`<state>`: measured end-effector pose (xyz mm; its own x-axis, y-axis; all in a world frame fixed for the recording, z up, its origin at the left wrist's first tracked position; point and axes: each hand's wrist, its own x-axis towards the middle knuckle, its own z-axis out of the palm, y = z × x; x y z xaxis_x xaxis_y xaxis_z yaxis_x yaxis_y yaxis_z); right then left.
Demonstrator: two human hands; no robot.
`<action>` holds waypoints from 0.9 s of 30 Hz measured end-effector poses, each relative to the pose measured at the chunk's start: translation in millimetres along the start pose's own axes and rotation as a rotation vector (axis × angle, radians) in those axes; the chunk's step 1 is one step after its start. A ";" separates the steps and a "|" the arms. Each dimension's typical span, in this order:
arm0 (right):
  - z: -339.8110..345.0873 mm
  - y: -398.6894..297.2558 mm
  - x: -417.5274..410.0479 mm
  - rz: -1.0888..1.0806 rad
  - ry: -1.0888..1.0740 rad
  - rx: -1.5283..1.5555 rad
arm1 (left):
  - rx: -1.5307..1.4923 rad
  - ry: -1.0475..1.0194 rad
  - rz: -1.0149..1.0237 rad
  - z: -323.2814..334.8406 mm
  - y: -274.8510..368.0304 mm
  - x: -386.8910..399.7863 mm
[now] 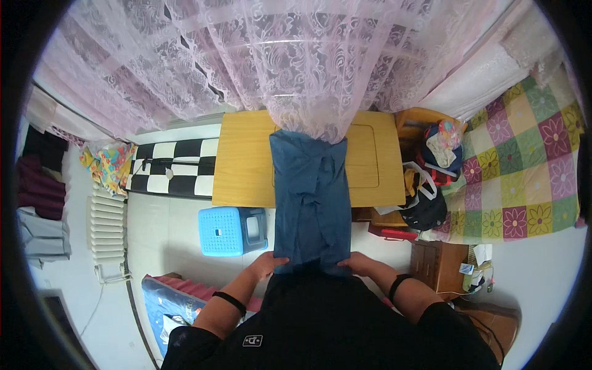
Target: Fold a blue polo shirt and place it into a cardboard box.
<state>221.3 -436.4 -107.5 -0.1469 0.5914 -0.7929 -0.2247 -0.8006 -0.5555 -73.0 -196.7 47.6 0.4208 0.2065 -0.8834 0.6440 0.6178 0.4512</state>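
Observation:
A long blue garment point(312, 194), its exact kind hard to tell, lies lengthwise over a yellow wooden table point(245, 162). The near part hangs past the table's front edge towards my body. My left hand point(269, 264) grips the garment's near left corner, thumb on top. At the near right corner my right hand point(360, 264) pinches the cloth in the same way. Between the hands the near edge sags and shows a dark opening against my black shirt point(314, 319). The far end touches the hem of a pink lace curtain point(319, 111).
A blue plastic stool point(221, 231) stands left of the garment. Behind it is a black-and-white checkered bench point(175, 169). To the right, a wooden chair point(411, 120) holds bags and clothes beside a bed with a patchwork-print cover point(513, 185). A wooden cabinet point(439, 263) stands farther right.

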 end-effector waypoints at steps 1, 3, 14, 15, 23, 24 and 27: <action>2.4 -24.6 -10.1 -0.007 0.008 0.087 | 0.001 0.035 0.000 1.1 13.5 -11.6; 10.2 -85.7 -34.8 -0.008 0.027 0.250 | -0.031 0.067 0.025 -0.4 35.9 -27.5; 25.3 -134.9 -79.2 -0.073 -0.099 0.515 | -0.432 -0.207 0.156 -3.7 17.6 -4.9; 26.4 -131.9 -80.1 -0.044 -0.103 0.524 | -0.419 -0.204 0.141 -3.5 14.2 -6.4; 38.1 -93.2 -75.7 0.181 -0.020 0.498 | -0.444 -0.131 -0.006 -2.6 -15.5 -3.2; 39.9 -89.8 -75.6 0.207 -0.007 0.502 | -0.419 -0.124 -0.026 -1.3 -12.4 -8.6; 48.5 -94.5 -80.5 0.269 -0.012 0.479 | -0.172 -0.163 -0.049 -2.6 -9.2 -17.8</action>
<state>207.7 -403.7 21.0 -0.2702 0.3753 -0.8866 -0.5905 -0.7919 -0.1553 -88.1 -204.1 58.8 0.4983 0.0567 -0.8651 0.5534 0.7474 0.3677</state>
